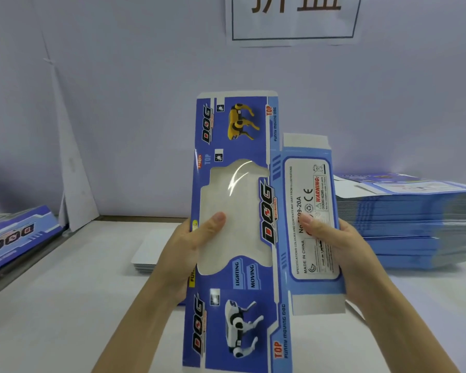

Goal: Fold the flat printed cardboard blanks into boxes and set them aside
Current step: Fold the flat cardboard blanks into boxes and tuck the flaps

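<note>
Blank [242, 135] hangs above the worktop [65, 292], fingers of my left hand [191, 246] and right hand [342, 246] clamped on opposite edges, probably so its panels can fold freely.

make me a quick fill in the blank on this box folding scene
The left hand holds the cardboard blank with its thumb on the clear ____. The right hand grips it beside the words MADE IN ____. The stack of blanks lies on the person's ____ side. The upper printed dog is ____.
Missing words: window; CHINA; right; yellow
</note>
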Demonstrator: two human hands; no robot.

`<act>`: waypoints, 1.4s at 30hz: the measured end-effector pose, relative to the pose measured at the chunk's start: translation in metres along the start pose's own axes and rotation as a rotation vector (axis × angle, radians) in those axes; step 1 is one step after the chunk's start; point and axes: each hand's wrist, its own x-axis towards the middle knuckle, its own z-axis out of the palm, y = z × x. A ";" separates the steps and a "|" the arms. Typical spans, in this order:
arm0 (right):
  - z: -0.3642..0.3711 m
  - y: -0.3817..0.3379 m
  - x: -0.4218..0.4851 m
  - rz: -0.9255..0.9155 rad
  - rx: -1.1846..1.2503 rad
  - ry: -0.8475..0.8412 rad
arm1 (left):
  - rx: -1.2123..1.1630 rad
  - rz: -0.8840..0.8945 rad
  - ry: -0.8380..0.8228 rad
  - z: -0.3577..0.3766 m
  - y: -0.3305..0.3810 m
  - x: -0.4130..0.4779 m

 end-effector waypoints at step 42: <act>0.004 0.008 0.006 -0.197 -0.344 -0.113 | 0.069 0.094 -0.053 0.014 -0.011 0.006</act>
